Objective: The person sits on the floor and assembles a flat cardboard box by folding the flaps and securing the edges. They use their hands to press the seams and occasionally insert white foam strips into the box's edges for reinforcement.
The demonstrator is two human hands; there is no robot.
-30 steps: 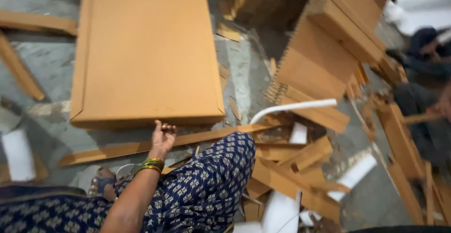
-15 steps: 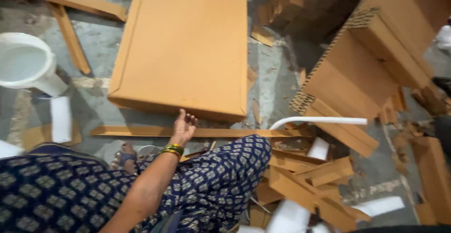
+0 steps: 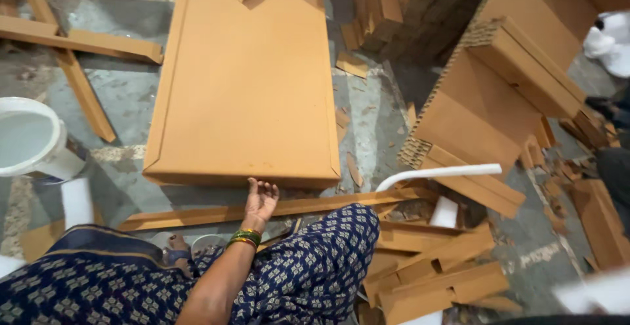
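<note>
A workshop: big brown cardboard panels [image 3: 246, 82] and cut strips [image 3: 275, 208] lie all over a rough concrete floor [image 3: 371, 121].

- The fingers [image 3: 266, 190] lie at the near edge of the flat cardboard panel [image 3: 246, 82], which stretches away beyond them on the floor [image 3: 371, 118].
- A long strip [image 3: 275, 208] lies crosswise just under and behind the fingers.
- Left of the fingers stands a bucket [image 3: 29, 138]; farther left and beyond, crossed strips [image 3: 79, 53].
- Right of the fingers a bent tube [image 3: 436, 173] lies over cardboard offcuts [image 3: 426, 272].
- Beyond those, far right, stacked cardboard boxes [image 3: 499, 95] lean.
- The person's knee [image 3: 328, 259] lies behind the fingers, to the right.
</note>
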